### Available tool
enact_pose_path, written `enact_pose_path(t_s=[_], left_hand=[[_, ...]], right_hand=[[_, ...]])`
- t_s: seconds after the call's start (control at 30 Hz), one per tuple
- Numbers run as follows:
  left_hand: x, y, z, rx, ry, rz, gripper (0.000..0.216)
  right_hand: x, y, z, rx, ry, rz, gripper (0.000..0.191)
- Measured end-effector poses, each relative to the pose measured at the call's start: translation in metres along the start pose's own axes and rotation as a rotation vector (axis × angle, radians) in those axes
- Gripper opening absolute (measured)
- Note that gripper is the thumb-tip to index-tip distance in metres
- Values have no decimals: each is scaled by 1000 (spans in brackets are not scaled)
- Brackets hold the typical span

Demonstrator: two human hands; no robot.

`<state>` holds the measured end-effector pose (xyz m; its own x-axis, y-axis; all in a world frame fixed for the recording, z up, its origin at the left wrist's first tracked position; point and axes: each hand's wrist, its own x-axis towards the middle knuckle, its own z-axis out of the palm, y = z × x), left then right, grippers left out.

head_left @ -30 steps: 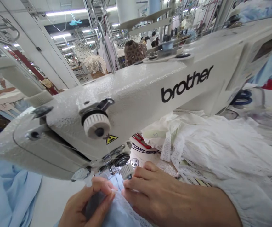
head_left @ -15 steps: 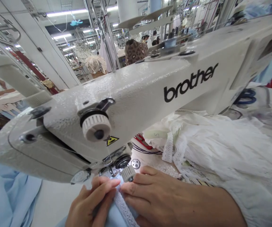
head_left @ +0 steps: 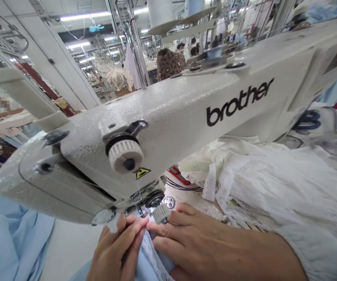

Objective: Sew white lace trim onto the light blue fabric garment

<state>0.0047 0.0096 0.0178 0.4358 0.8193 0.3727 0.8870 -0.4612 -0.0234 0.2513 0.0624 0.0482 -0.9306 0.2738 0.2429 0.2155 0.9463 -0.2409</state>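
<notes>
A white sewing machine (head_left: 174, 113) marked "brother" crosses the view. Just in front of its needle area (head_left: 140, 210), light blue fabric (head_left: 141, 269) lies with a strip of white lace trim (head_left: 153, 255) along it. My left hand (head_left: 114, 248) pinches the fabric at the left of the lace, thumb and fingers drawn together. From the other side, my right hand (head_left: 206, 244) grips the fabric and lace edge with bent fingers. The fingertips of both hands almost meet below the presser foot, hiding the stitching point.
White lace-edged cloth (head_left: 276, 171) is heaped right of the machine. More light blue fabric (head_left: 13, 234) lies at left. A red-handled tool (head_left: 179, 175) sits behind the needle area, and blue loops (head_left: 309, 119) rest near the machine's base. Other people work in the background.
The view has shifted slightly, so the machine appears a little further right. My hands stay close to the needle on the fabric, and the lace strip lies at a slightly different angle.
</notes>
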Motion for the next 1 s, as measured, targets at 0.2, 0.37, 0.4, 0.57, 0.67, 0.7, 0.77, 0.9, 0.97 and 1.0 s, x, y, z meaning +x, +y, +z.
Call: enact_pose_path(t_s=[0.2, 0.37, 0.4, 0.57, 0.67, 0.7, 0.77, 0.9, 0.97, 1.0], left_hand=[[2, 2, -4, -293, 21, -234, 20], [5, 7, -8, -668, -16, -566, 20], [7, 11, -8, -709, -21, -620, 21], [15, 30, -5, -636, 49, -741, 20], [16, 34, -4, -520, 51, -714, 18], [16, 34, -4, -495, 47, -706, 18], [16, 31, -4, -486, 47, -687, 17], [16, 27, -2, -475, 58, -578, 17], [16, 27, 0, -419, 57, -554, 19], [16, 28, 0, -393, 56, -554, 21]], right_hand=[[0, 0, -5, 3, -19, 2, 19], [-2, -2, -2, -14, 1, -2, 38], [-2, -3, 0, -31, 15, -1, 39], [-2, -5, 4, -85, 26, 0, 27], [-3, -5, 4, -103, 41, -2, 21], [-3, -5, 4, -105, 51, -2, 23], [-3, -5, 3, -100, 66, -3, 26], [-3, -6, 4, -99, 83, 35, 25], [-3, -6, 5, -107, 89, 29, 26], [-4, -6, 5, -113, 93, 19, 27]])
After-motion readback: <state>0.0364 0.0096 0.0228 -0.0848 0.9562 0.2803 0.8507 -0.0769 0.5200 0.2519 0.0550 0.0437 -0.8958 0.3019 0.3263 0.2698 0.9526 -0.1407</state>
